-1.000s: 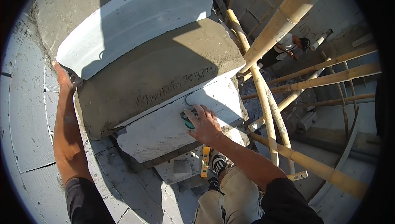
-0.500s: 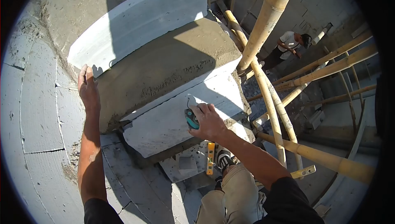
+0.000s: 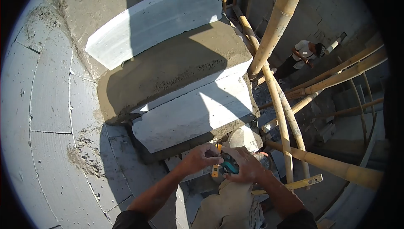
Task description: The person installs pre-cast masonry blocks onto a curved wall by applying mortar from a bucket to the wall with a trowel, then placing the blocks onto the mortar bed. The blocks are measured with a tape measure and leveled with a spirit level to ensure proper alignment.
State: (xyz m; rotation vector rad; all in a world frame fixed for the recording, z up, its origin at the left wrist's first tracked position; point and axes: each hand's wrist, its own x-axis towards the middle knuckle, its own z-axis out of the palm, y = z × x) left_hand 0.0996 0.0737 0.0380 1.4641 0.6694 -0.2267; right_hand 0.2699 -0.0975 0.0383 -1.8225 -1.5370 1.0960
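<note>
In the head view my right hand [image 3: 249, 166] is wrapped round a teal-and-black tape measure [image 3: 229, 167], low in front of my bent legs. Close beside it on the left, my left hand [image 3: 198, 160] has thumb and fingers pinched together near the tape's front. What those fingertips hold, if anything, is too small to make out. Beyond both hands lies a pale block step [image 3: 181, 123]. Above it, wet grey mortar [image 3: 168, 62] is spread along a ledge. A curved white block [image 3: 168, 20] stands upright at the back of that mortar.
Bamboo scaffold poles [image 3: 273, 31] rise and cross on the right. A yellow spirit level [image 3: 215, 171] is partly hidden behind my hands; another yellow bar [image 3: 309, 181] is to the right. A block wall [image 3: 50, 98] curves along the left. Another person [image 3: 304, 53] stands below, beyond the poles.
My left hand has left the curved block's left end and come down beside my right hand. My right hand has drawn back toward my legs with the tape measure.
</note>
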